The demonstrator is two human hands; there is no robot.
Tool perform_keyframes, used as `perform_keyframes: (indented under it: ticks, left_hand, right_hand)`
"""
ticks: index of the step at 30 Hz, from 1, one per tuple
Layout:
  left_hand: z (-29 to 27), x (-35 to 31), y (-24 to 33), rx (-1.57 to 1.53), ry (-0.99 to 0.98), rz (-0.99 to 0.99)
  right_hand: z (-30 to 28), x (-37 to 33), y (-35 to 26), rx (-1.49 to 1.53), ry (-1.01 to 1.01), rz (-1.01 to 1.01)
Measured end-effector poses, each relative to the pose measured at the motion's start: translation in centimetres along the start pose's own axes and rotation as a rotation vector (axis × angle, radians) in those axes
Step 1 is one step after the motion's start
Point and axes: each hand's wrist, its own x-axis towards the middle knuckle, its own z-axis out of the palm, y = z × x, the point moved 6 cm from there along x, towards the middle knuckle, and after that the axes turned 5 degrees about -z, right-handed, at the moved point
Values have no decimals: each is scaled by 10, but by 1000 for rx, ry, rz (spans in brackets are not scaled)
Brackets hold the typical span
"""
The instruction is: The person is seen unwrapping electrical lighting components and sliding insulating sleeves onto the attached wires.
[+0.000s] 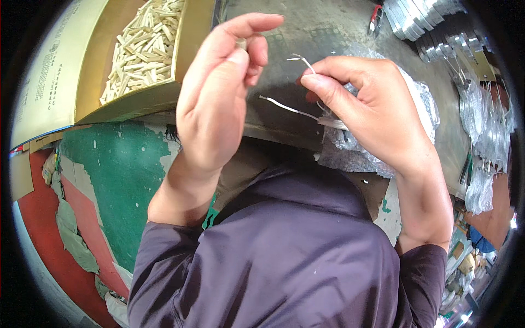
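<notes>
Near the top centre, my left hand [213, 93] is closed, pinching a small cream-coloured piece [241, 43] between thumb and fingers; its index finger stretches out to the right. Most of that piece is hidden. To its right, my right hand [372, 101] grips a thin white wire [311, 69] between thumb and forefinger, its bare split strands pointing up and left. A second white wire [290, 108] with a stripped tip sticks out below the same hand. Under my right hand and wrist lies crumpled clear bubble wrap [355, 150]. The two hands are apart.
An open cardboard box [93, 65] at the upper left holds many short cream sticks [145, 46]. Red-handled pliers [375, 21] lie on the grey worktop [311, 27]. Silvery metal strips [418, 16] are stacked at the upper right, with clear plastic-wrapped bundles [478, 115] below.
</notes>
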Motion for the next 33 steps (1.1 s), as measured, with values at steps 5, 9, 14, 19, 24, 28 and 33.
perform_keyframes:
  ticks: [5, 9, 14, 19, 24, 28, 33]
  left_hand:
    - [6, 1, -3, 32, 11, 14]
    - [10, 4, -1, 113, 14, 51]
    - [13, 1, 4, 242, -11, 236]
    - [13, -1, 6, 275, -5, 270]
    - [15, -3, 6, 361, -48, 271]
    - [15, -7, 9, 294, 32, 321]
    - [14, -10, 10, 226, 38, 295]
  right_hand:
    - [0, -1, 0, 46, -61, 127]
    - [3, 3, 4, 96, -99, 136]
    - [2, -2, -7, 43, -72, -62]
    - [1, -2, -8, 29, -64, -116]
    - [3, -2, -7, 10, -51, -156]
    - [1, 0, -8, -72, 62, -252]
    - [-4, 0, -10, -48, 170, -191]
